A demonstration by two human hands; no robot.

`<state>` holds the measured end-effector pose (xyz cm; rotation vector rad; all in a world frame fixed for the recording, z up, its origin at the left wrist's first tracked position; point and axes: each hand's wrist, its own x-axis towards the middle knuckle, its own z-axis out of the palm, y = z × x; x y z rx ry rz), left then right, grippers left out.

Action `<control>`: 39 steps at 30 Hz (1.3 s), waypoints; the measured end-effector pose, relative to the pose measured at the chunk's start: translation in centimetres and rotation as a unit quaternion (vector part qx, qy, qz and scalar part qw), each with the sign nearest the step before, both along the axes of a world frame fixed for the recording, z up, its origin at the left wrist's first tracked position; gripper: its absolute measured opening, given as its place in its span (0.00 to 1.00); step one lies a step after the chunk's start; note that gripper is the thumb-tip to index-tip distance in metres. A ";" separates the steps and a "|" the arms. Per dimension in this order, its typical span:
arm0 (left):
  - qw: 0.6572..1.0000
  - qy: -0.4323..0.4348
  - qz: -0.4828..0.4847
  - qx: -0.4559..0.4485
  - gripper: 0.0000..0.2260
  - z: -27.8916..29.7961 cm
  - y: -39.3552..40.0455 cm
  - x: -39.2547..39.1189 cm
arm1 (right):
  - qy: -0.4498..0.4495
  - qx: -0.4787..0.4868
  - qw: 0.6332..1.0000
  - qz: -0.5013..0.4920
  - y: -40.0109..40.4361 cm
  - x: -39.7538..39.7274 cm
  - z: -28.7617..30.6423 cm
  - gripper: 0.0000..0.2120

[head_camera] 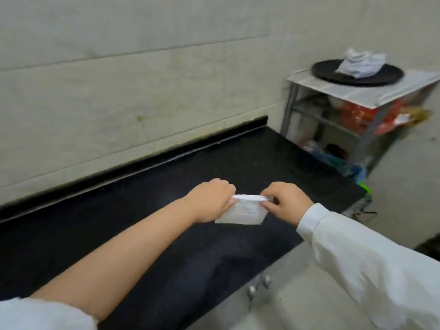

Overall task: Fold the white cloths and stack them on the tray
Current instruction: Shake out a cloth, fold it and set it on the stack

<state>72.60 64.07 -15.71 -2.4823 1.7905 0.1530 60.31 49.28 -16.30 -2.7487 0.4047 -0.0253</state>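
Observation:
A small folded white cloth (242, 213) hangs just above the black countertop (147, 210), near its right end. My left hand (210, 201) pinches the cloth's upper left corner and my right hand (287, 201) pinches its upper right corner, holding the top edge taut between them. Far off at the upper right, a round black tray (328, 72) sits on a small shelf unit. A heap of white cloths (357, 64) lies on the tray, loosely piled.
The metal shelf unit (309, 110) stands past the counter's right end, its lower shelves holding red packets (357, 115) and other items. A tiled wall (119, 67) runs behind the counter. Cabinet handles (258, 285) show below the counter's front edge.

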 end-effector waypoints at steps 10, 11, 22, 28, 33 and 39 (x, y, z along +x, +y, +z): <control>0.957 0.102 -0.169 -0.213 0.28 6.3 -27.7 -8.5 | -0.057 -0.060 0.988 -0.128 -24.5 -14.6 9.0 0.13; 0.949 0.115 -0.171 -0.237 0.29 6.5 -29.8 -8.7 | -0.066 -0.069 0.985 -0.143 -26.3 -14.9 9.5 0.13; 0.915 0.132 -0.092 -0.370 0.11 11.2 -53.1 -2.4 | -0.156 -0.048 0.968 -0.193 -49.4 -7.1 15.1 0.08; 0.910 0.124 0.028 -0.395 0.10 15.0 -64.4 3.1 | -0.179 -0.080 0.967 -0.161 -61.5 0.9 18.3 0.11; 0.898 0.090 0.111 -0.417 0.11 17.5 -72.5 6.7 | -0.214 -0.083 0.965 -0.129 -70.6 6.9 19.9 0.11; 0.882 0.039 0.189 -0.431 0.12 17.3 -80.4 9.6 | -0.258 -0.054 0.961 -0.077 -79.9 13.5 18.6 0.12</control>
